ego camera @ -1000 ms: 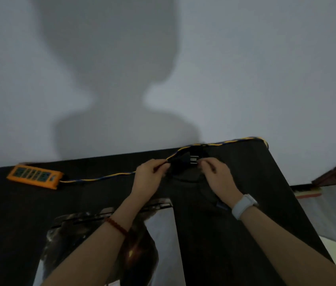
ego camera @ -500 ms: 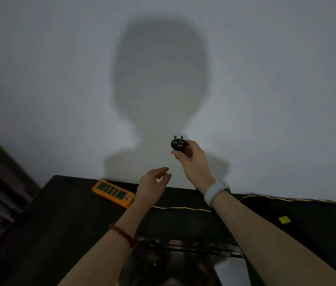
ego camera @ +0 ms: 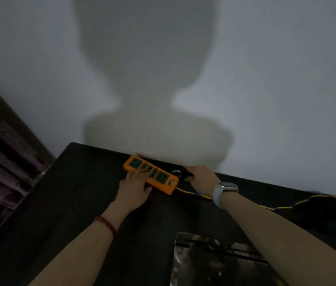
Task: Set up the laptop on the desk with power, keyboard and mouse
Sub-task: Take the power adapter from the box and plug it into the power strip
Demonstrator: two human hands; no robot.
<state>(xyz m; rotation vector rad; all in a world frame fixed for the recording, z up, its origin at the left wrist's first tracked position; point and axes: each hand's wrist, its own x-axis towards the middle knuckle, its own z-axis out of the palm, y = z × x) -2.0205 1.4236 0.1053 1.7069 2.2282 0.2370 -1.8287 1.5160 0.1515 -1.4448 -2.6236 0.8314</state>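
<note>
Showing: a dark matte desk top (ego camera: 64, 203) set against a pale grey wall (ego camera: 286, 79), seen from the head camera; two bare forearms reached forward over it.
Power strip: an orange rectangular plastic power strip with green sockets (ego camera: 151, 174) lay flat near the desk's far edge, just beside the wall, its long axis running from far left to near right.
Strip cable: a thin yellow-and-blue twisted cable (ego camera: 196, 195) left the strip's near-right end and ran right along the desk, passing under the right forearm.
Left hand: the left hand (ego camera: 135, 187) lay palm-down on the strip's near side, fingers extended and close together across the middle sockets, thumb on the desk beside the strip's edge.
Right hand: the right hand (ego camera: 201, 175) was closed around a small black power plug with metal prongs (ego camera: 180, 173); the prongs pointed left toward the strip's right end, near it but apart.
Wrists: a red beaded bracelet (ego camera: 106, 222) circled the left wrist; a white-banded smartwatch (ego camera: 225, 190) circled the right.
Foreground: a glossy, reflective dark surface (ego camera: 204, 263) lay at the near edge; its identity could not be told.
</note>
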